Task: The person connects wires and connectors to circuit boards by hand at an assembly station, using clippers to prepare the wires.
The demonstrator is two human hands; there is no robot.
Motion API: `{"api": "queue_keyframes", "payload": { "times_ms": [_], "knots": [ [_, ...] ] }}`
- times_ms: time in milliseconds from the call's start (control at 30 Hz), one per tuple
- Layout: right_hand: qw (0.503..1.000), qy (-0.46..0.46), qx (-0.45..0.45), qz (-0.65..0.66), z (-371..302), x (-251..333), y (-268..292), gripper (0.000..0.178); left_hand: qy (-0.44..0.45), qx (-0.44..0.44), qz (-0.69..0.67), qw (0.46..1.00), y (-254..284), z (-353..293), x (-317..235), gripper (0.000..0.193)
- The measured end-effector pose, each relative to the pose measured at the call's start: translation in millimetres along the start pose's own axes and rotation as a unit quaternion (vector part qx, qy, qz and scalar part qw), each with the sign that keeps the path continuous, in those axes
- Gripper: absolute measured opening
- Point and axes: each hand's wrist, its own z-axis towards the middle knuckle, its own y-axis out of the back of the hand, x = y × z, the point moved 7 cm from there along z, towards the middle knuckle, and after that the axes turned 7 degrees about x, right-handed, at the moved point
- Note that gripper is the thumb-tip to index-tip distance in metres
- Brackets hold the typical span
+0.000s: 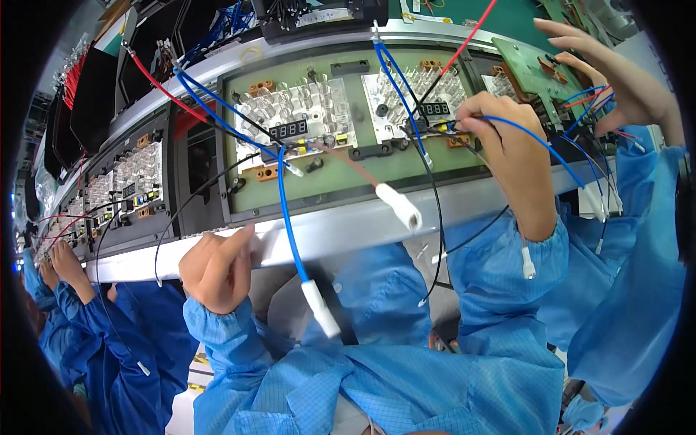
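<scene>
My right hand (507, 141) reaches over a white circuit board (395, 90) with a digit display (435, 109). Its fingertips pinch a blue wire (540, 138) at the board's right side; the wire runs back over the hand. My left hand (217, 268) is curled at the front rail (312, 243), its palm side hidden. Between my hands hang a blue wire (288, 225) with a white sleeved end (319, 308) and a reddish wire with another white sleeve (399, 206). A second white board (293, 119), also with a display (288, 130), sits in the same green fixture (341, 177).
At the right, a co-worker's hand (616, 76) is raised beside a tilted green board (533, 72). Another person's hands (69, 268) work at the far left near more boards (123, 185). Red, blue and black wires cross the fixtures; a black bin (322, 18) stands behind.
</scene>
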Motion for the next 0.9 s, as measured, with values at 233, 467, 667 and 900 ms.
{"api": "queue_keyframes", "payload": {
  "times_ms": [233,467,667,900],
  "knots": [
    [1.0,-0.006,-0.006,-0.019,1,2,0,0.003,-0.01,0.023,0.017,1.0,2,-1,0,0.031],
    [0.999,-0.036,0.006,-0.019,4,-1,-1,0.003,-0.01,0.026,0.013,1.0,2,0,0,0.032],
    [0.999,-0.019,-0.002,-0.03,7,0,5,0.004,-0.013,0.019,0.019,1.0,3,1,-1,0.032],
    [0.999,-0.028,0.008,-0.027,12,-3,0,0.005,-0.001,0.005,0.03,1.0,4,-1,2,0.031]
  ]
}}
